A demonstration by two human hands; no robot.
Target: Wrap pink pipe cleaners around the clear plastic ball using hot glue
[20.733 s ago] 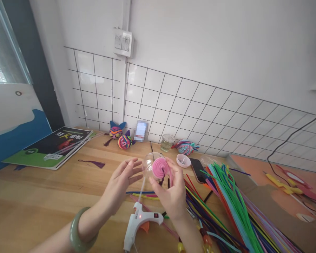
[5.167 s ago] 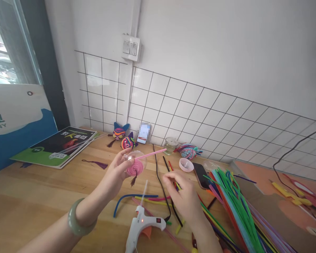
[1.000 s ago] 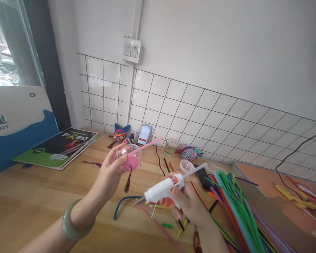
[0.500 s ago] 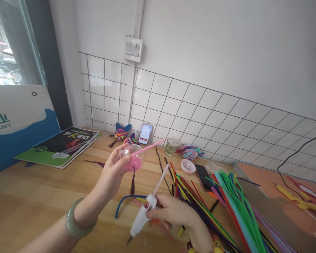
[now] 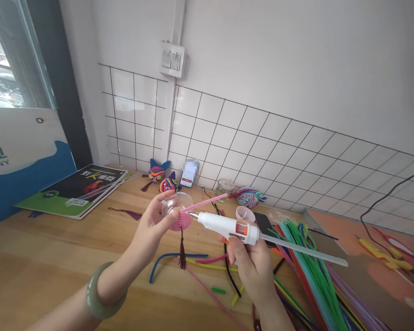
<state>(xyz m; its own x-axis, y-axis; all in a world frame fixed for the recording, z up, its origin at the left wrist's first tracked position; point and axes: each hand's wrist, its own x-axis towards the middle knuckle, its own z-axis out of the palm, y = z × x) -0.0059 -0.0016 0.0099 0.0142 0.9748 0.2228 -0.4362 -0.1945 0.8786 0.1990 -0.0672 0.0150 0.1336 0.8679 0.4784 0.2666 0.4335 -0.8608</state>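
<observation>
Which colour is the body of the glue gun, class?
The glue gun has a white body, seen in the head view.

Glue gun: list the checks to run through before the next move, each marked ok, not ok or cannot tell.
1. Clear ball held in left hand: ok.
2. Glue gun gripped in right hand: ok.
3. Glue stick in the gun's back: ok.
4. Pink strip lying wholly against the ball: not ok, one end juts out.
5. Nozzle touching the strip: cannot tell.
6. Nozzle hot: cannot tell.
</observation>
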